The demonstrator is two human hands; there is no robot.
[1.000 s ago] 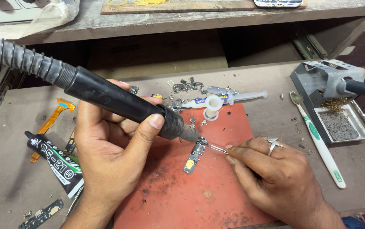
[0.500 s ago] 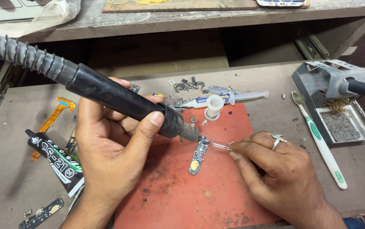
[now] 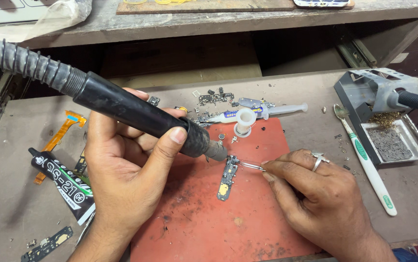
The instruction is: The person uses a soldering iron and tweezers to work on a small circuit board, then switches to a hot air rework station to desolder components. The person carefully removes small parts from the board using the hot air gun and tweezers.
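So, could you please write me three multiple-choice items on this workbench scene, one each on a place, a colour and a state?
1. Where does the small circuit board lie?
A. on the red mat
B. in the metal tray
C. on the upper shelf

2. What colour is the toothbrush?
A. blue
B. white and green
C. black

3. What does the left hand hold?
A. nothing
B. a black tube
C. the black hot-air handle

Answers: 1 A, the board rests on the mat; 2 B, white handle with green grips; 3 C, fingers wrap the handle, nozzle at the board.
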